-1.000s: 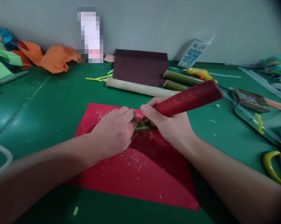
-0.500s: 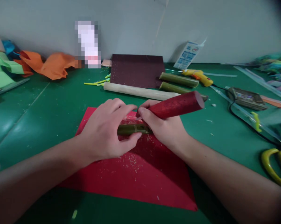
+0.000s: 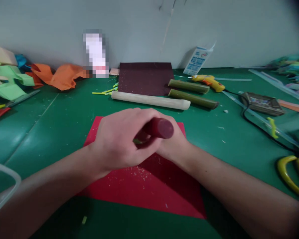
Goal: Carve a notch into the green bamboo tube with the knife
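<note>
My two hands meet over a red mat strewn with fine shavings. My right hand is closed round a dark red tool handle, whose round butt end points toward the camera. My left hand is curled over a short green bamboo piece, which shows only as a sliver between the fingers. The tool's working end is hidden under my left hand.
Behind the mat lie a pale wooden rod, two green bamboo sticks, a dark sandpaper sheet and a yellow glue gun. Yellow-handled scissors lie at the right. Orange and green paper is piled at the back left.
The red handle has swung from pointing right to pointing toward the camera. My left hand has closed further over the bamboo piece, hiding most of it.
</note>
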Motion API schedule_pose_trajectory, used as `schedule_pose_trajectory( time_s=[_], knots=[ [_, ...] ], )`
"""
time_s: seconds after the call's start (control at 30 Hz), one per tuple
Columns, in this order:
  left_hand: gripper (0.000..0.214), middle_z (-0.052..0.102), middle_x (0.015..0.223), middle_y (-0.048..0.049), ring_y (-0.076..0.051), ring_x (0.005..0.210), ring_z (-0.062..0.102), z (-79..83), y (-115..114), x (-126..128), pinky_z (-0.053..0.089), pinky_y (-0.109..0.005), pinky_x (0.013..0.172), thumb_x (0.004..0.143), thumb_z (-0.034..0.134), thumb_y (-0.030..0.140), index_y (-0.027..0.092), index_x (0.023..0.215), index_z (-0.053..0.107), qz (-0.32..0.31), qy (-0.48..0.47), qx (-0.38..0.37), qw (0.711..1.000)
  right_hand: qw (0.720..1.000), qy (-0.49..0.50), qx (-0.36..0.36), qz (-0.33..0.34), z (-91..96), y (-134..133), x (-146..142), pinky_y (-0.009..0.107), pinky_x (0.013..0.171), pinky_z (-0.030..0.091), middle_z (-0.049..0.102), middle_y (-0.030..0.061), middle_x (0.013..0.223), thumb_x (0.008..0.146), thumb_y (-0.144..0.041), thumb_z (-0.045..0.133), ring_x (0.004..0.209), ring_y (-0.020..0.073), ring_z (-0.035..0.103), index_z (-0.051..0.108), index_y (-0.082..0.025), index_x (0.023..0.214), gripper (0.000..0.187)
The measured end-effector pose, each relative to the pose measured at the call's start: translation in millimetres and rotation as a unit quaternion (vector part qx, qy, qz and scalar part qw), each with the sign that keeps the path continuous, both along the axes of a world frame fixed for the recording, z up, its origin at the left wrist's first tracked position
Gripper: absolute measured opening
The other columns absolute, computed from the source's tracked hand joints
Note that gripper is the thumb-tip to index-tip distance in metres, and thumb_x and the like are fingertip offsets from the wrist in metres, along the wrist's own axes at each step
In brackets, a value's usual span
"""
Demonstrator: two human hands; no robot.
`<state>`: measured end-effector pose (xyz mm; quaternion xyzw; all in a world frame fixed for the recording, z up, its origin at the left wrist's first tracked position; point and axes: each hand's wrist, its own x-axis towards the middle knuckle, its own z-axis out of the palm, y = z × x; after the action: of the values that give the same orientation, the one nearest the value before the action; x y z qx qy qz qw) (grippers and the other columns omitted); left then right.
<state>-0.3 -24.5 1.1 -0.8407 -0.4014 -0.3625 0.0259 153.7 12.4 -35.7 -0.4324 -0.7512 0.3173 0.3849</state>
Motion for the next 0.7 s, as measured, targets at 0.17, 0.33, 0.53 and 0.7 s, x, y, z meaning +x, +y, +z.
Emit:
schedule_pose_trajectory(
  time_s=[0.17,0.33,0.53,0.7],
  knots=[
    [0.019,0.068,0.093,0.0008,-0.013,0.075,0.063,-1.4,9,-22,0.053,-0.026,0.064,0.083,0.064,0.027,0.019,0.101,0.061,0.046,-0.125,0.096,0.986,0.995,-0.097,0.015,0.004,11.2,-3,5,0.031,0.058,0.042,0.062,0.0001,0.077,0.077,-0.037,0.066,0.064,0.0155,0.055,0.060,-0.021,0.109,0.036],
    [0.018,0.060,0.100,-0.0019,-0.010,0.061,0.052,-11.7,11,-30,0.046,-0.029,0.054,0.088,0.051,0.029,0.022,0.104,0.057,0.058,-0.203,0.041,0.977,0.925,-0.371,0.056,0.062,23.2,-1,18,0.041,0.064,0.040,0.065,0.0115,0.083,0.073,-0.044,0.070,0.078,0.0283,0.056,0.067,-0.020,0.083,0.026],
    [0.026,0.053,0.082,0.0013,-0.007,0.054,0.045,-17.7,10,-21,0.039,-0.023,0.043,0.073,0.067,0.019,0.021,0.094,0.052,0.026,-0.240,-0.022,0.970,0.924,-0.358,0.054,0.119,13.6,-5,22,0.037,0.067,0.043,0.065,0.0094,0.084,0.084,-0.031,0.059,0.081,0.0241,0.058,0.071,-0.021,0.086,0.015],
    [0.032,0.061,0.090,0.0004,-0.009,0.062,0.054,-26.0,19,-27,0.044,-0.024,0.048,0.074,0.068,0.018,0.021,0.104,0.059,-0.006,-0.240,-0.024,0.970,0.950,-0.295,0.049,0.092,-4.1,-8,20,0.035,0.068,0.043,0.066,0.0087,0.087,0.089,-0.031,0.052,0.079,0.0218,0.059,0.067,-0.017,0.094,0.021]
  ],
)
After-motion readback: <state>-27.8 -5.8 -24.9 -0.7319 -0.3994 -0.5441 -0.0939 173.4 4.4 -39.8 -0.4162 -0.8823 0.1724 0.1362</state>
